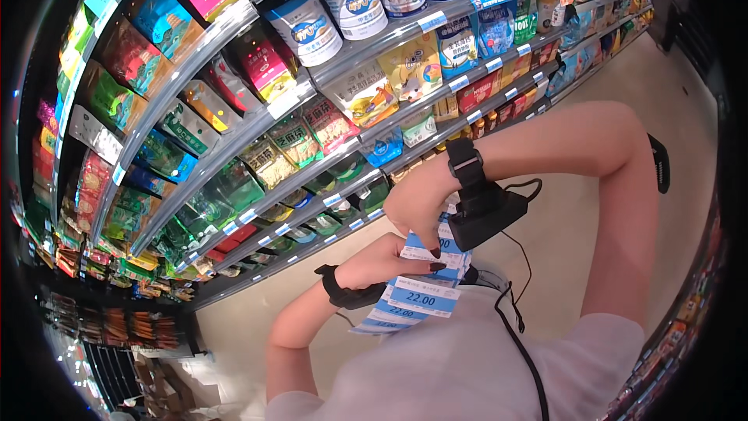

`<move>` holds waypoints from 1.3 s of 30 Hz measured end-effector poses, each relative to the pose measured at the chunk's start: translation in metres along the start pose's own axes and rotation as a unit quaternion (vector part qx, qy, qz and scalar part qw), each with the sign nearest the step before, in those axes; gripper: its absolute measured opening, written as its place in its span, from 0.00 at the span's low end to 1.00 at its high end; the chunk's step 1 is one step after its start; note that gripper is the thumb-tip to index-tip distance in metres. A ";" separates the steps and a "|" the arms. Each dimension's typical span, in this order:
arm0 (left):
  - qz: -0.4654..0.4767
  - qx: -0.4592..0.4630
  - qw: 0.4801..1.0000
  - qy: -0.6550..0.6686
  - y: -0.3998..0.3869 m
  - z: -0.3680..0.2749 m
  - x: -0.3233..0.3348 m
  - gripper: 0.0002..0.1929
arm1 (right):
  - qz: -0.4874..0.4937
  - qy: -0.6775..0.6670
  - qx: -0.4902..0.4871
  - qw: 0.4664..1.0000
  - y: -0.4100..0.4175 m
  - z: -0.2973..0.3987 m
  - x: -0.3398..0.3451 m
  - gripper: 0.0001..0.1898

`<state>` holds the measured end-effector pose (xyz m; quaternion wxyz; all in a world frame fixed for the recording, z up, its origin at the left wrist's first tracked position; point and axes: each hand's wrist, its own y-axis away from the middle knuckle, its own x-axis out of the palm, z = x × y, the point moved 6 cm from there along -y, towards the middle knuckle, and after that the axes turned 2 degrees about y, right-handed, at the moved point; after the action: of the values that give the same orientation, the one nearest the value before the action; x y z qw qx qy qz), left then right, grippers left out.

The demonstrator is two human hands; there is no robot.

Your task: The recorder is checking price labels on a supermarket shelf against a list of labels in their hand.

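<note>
Blue-and-white paper price tags (422,299) hang in a sheet or strips in front of the chest, with printed prices on them. My left hand (388,260) grips them from the left side, its thumb lying across the paper. From above, my right hand (418,204) pinches the upper part of the tags, its fingertips close to the left thumb. A black device on a strap (488,213) covers part of the right wrist and hides some of the tags. Another black strap (333,287) circles the left wrist.
Long store shelves (403,29) curve along the left and top, holding milk powder cans (356,3) and bagged goods (269,161). Price labels line the shelf edges. Cardboard boxes (169,386) lie at the lower left. A black cable (520,339) runs down the white shirt.
</note>
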<state>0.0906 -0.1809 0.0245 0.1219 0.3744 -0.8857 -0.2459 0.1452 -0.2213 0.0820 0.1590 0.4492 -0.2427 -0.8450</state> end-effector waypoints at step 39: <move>-0.075 0.077 0.992 0.068 0.033 0.006 -0.022 0.20 | -0.146 -0.344 0.108 0.921 0.026 -0.007 -0.003 0.18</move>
<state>0.0836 -0.1431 0.0363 0.1341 0.4635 -0.8612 -0.1597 0.1540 -0.2439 0.0950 -0.1093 0.1760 -0.3042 -0.9298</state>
